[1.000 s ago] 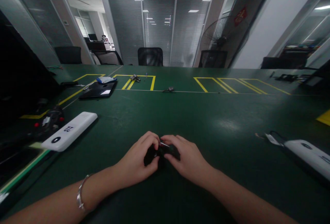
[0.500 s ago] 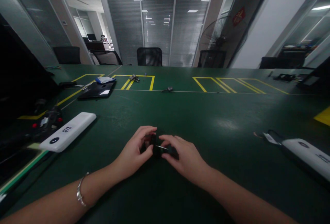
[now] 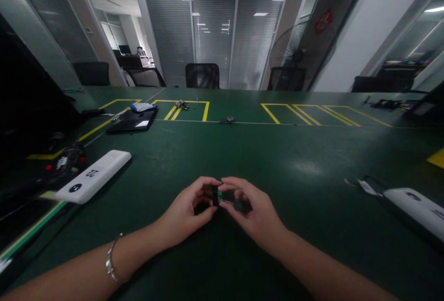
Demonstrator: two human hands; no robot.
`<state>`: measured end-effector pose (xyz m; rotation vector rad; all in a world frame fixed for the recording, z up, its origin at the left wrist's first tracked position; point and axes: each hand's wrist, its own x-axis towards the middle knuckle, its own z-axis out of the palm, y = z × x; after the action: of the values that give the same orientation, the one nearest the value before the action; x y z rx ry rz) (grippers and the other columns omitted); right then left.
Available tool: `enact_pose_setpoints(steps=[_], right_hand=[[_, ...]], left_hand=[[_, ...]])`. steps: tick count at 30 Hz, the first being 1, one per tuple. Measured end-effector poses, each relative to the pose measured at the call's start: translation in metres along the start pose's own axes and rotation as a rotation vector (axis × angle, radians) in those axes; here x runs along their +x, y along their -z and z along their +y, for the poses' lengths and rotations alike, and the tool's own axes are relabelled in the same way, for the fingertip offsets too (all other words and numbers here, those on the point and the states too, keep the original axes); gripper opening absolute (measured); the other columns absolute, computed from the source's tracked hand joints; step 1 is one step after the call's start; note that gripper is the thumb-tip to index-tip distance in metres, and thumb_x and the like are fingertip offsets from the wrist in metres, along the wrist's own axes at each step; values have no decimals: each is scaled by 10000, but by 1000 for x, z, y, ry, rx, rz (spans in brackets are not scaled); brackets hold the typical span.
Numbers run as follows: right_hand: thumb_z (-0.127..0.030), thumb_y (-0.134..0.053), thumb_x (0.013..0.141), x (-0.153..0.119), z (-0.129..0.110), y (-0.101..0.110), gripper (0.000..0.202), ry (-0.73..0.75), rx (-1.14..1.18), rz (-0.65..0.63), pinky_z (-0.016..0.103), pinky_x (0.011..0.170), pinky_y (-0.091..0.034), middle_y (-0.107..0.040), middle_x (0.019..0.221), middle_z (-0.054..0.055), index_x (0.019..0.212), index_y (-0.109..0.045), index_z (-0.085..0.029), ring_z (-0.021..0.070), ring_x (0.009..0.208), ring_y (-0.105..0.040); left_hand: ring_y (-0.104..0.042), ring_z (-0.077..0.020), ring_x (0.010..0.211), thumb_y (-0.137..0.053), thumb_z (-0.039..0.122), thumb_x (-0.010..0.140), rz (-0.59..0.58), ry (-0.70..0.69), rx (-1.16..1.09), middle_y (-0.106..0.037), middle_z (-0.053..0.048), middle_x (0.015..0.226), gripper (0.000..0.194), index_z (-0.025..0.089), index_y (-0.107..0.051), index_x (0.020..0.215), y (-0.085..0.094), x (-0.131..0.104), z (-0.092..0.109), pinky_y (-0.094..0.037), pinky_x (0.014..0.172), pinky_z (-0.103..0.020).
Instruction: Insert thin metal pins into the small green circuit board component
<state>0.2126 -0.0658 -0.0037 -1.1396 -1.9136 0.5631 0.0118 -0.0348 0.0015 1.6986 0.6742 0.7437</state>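
As seen from where I stand, one part (image 3: 218,195), small and dark with a green face, sits between the left hand (image 3: 194,206) and the right hand (image 3: 256,211), at the near side of one green table (image 3: 222,150). Both hands are together, fingertips pinched on it; whether it touches the tabletop I cannot tell. One bracelet (image 3: 110,260) rings the left wrist. White units number two: the left unit (image 3: 99,174) and the right unit (image 3: 421,211), each well apart from the hands. One blue-and-white packet (image 3: 143,107) rests on one black slab (image 3: 130,123); its contents cannot be made out. Farther back lie one grey object (image 3: 228,119) and one cluster (image 3: 181,105) of metal pieces, too small to count. Beyond the table shows one fan (image 3: 297,54).
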Motion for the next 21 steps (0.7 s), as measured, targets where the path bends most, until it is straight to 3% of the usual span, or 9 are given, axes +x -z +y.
enact_pose_setpoints(steps=[13, 21], right_hand=[[-141, -577, 843, 4, -8, 6, 413, 34, -92, -62, 336, 794, -522, -661, 1082, 39, 1231, -520, -269, 194, 905, -617], [-165, -647, 831, 2, -3, 2, 437, 18, -38, -37, 319, 817, -510, -669, 1094, 10, 1227, -512, -291, 176, 912, -619]], left_hand=[[-619, -187, 889, -610, 135, 844, 2, 102, -24, -622, -59, 1026, 399, 202, -501, 1222, -1, 1, 2, -512, 780, -354], [-637, -183, 844, -670, 129, 790, -5, 149, -261, -632, -71, 1028, 447, 167, -534, 1214, -2, 4, 1, -522, 766, -361]])
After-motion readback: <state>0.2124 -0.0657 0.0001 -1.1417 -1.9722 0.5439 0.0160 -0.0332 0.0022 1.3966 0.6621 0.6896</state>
